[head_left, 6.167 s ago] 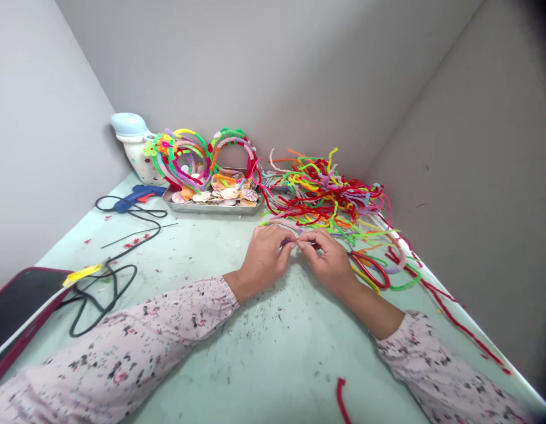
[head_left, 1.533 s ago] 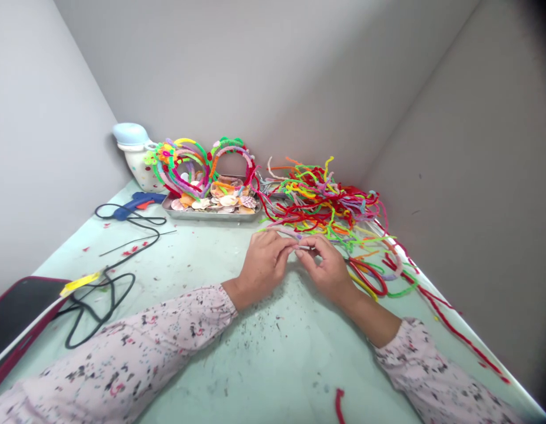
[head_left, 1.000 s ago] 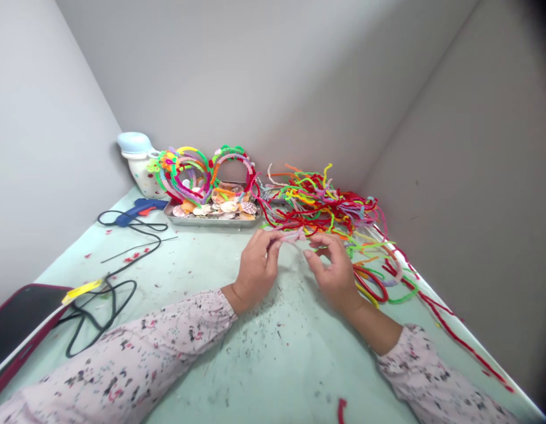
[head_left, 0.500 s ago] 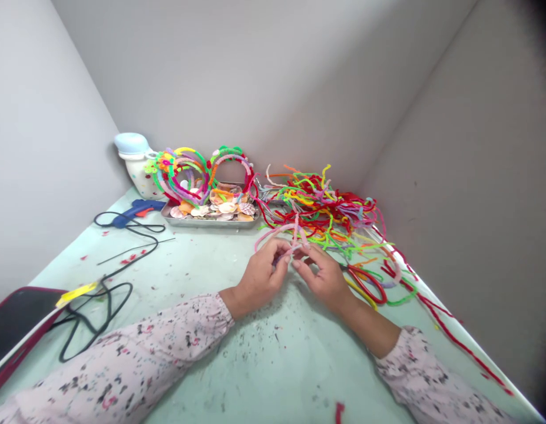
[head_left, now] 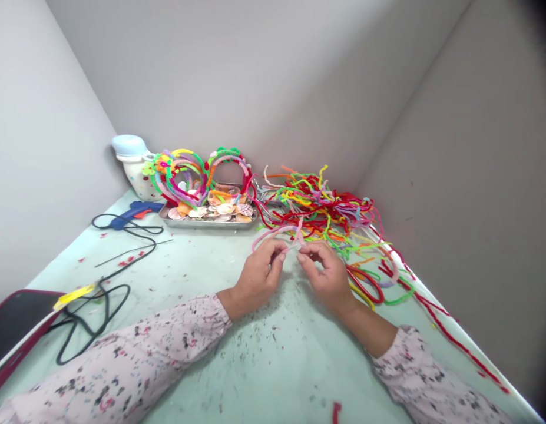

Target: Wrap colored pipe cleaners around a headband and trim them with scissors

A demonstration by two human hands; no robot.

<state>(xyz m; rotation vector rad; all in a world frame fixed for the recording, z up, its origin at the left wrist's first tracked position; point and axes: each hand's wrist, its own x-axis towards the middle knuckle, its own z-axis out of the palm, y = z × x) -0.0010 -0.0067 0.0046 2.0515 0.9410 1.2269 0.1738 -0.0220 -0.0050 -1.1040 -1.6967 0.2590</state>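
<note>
A pale pink pipe cleaner [head_left: 298,232], bent into a shape, stands between my two hands over the table. My left hand [head_left: 260,272] is closed in a pinch on one part of it, with thumb and forefinger together. Opposite, my right hand [head_left: 326,275] pinches it from the other side. A pink-purple curved length arches behind my left fingers. The fingertips are a small gap apart, and a thin pale strand spans between them. Just beyond lies a tangled heap of coloured pipe cleaners [head_left: 308,197]. Red-handled scissors [head_left: 365,282] rest beside my right hand, partly hidden.
A metal tray [head_left: 206,223] holds seashells, with pipe-cleaner-wrapped headbands [head_left: 179,171] standing in it. At the left are a blue glue gun [head_left: 133,213], its black cord [head_left: 107,306], a white bottle [head_left: 135,168] and a dark red-edged device [head_left: 20,324]. Walls enclose the back and sides.
My hands have drawn slightly apart, opening a gap between the fingertips with a thin strand across it. The view has shifted a little.
</note>
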